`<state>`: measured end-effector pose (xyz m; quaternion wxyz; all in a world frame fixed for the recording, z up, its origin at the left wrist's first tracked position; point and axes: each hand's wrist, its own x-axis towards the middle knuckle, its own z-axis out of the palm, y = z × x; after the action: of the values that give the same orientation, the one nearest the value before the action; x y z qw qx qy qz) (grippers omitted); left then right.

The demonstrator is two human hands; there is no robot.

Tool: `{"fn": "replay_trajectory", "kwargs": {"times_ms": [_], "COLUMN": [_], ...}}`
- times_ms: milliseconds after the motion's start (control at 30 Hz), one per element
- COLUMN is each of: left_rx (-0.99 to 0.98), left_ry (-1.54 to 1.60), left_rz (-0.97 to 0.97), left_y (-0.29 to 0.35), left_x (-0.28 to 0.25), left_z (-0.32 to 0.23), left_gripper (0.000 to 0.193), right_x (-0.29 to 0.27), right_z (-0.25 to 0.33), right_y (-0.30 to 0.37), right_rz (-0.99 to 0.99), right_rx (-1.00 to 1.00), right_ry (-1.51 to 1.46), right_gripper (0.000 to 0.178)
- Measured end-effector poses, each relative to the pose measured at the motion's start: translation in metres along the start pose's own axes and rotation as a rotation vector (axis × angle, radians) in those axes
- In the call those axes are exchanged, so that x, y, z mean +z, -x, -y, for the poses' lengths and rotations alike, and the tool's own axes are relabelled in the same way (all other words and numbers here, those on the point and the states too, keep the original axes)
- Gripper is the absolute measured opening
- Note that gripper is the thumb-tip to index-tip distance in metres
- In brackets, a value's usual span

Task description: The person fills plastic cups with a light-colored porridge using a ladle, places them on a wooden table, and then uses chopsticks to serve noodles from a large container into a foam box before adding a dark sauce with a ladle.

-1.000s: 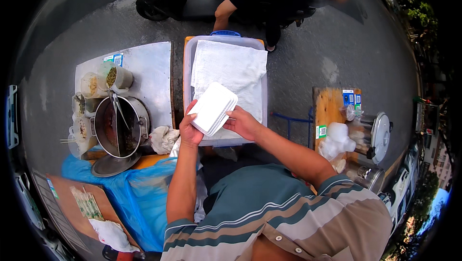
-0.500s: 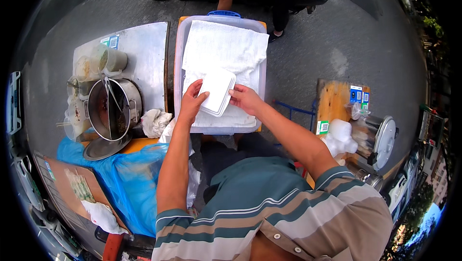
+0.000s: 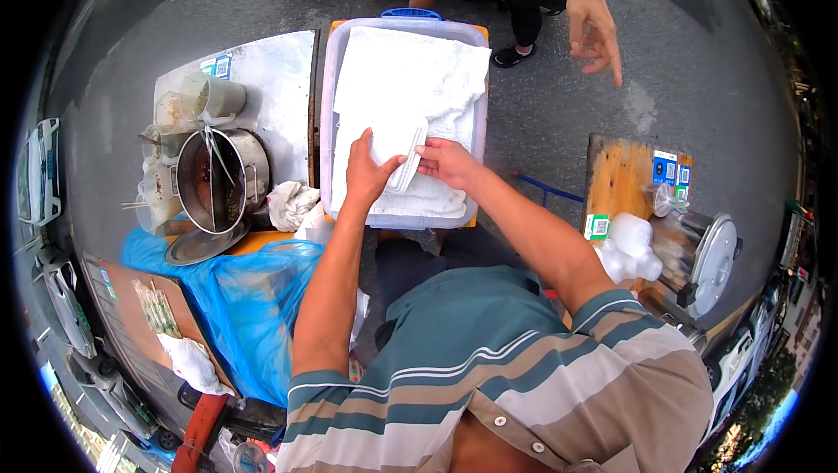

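A white lidded foam takeout box (image 3: 414,152) is tilted over the near part of a white towel (image 3: 406,67). My left hand (image 3: 370,169) is at its left side, thumb lying across the box and fingers pointing up. Those fingers are partly lost against the white, so how far they wrap round is unclear. On the right edge, my right hand (image 3: 447,163) pinches the box between thumb and fingertips. Beneath both hands, the towel covers a clear plastic bin (image 3: 478,133) with a blue handle (image 3: 412,13).
A divided steel pot (image 3: 223,178) with tongs stands left, beside plastic tubs (image 3: 216,98). A blue plastic bag (image 3: 240,294) lies nearer. At right, a wooden board (image 3: 615,176) holds clear containers and a lidded metal pot (image 3: 714,265). Another person's hand (image 3: 594,30) reaches in at the top.
The box has turned so its ridged right side shows more. My left thumb has slid further across it. Another person's hand has come down into view at upper right.
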<state>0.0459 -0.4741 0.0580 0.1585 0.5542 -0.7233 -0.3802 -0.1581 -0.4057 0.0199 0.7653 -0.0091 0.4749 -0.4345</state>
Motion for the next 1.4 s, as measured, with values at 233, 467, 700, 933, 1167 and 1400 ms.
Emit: {"fn": "replay_trajectory", "kwargs": {"times_ms": [233,467,700,933,1167,1400], "left_rx": [-0.006,-0.018,-0.193,-0.390,-0.542,-0.528], "left_ry": [-0.024,0.006,0.307,0.466,0.598,0.655], "left_rz": [-0.059,-0.279,-0.097,0.220,0.077,-0.040], "left_y": [-0.001,0.040,0.168,0.306,0.399,0.434], "left_x": [0.010,0.005,-0.011,-0.021,-0.062,-0.081], "left_z": [0.004,0.024,0.054,0.103,0.135,0.166], "left_gripper": [0.094,0.070,0.042,0.030,0.027,0.029], "right_x": [0.004,-0.037,-0.006,0.082,0.127,0.141], "right_z": [-0.006,-0.038,-0.060,-0.177,-0.335,-0.332], "right_y": [0.013,0.088,0.133,0.089,-0.111,-0.131], "right_rz": [-0.314,-0.100,-0.127,0.187,-0.500,-0.396], "right_rx": [-0.374,-0.870,-0.905,-0.504,-0.161,-0.016], "right_ry": [0.784,2.002,1.845,1.276,0.879,0.584], "right_gripper": [0.036,0.062,0.034,0.028,0.037,0.040]}}
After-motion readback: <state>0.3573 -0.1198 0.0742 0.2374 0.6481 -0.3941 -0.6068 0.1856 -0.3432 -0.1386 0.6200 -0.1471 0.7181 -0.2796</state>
